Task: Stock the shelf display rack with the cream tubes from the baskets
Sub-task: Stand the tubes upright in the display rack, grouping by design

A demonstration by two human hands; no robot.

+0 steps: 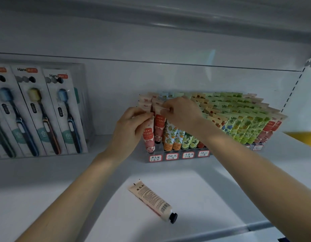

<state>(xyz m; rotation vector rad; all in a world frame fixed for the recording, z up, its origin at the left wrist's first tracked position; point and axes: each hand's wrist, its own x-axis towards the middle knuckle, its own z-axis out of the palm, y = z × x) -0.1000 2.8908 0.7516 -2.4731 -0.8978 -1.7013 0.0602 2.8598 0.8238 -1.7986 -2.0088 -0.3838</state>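
A white shelf [46, 189] is running across the whole view, with another board hanging above it and cutting off the top. Toothbrush packs [37, 110] are leaning in a row at the left, the outermost one cropped by the edge. Right of the middle a clear rack [177, 157] is standing on the shelf, packed with rows of upright cream tubes [238, 126]; the back rows are showing only their flat ends, and the right forearm is covering part of the front row. A yellow thing [301, 138] is peeking in at the far right, too cut off to name.

The left hand [132, 126] is curling its fingers round the upper part of a pink tube [148, 137] standing in the rack's front-left slot. The right hand [182, 112] is bending its fingertips over the flat end of the red tube [158, 130] just beside it (the thumb is hidden behind the fingers).

A loose tube [153, 200] is lying on the shelf in front of the rack, well apart from both hands, black cap pointing toward the viewer. Handwritten labels [155, 158] are sitting along the rack's front, too small to read.
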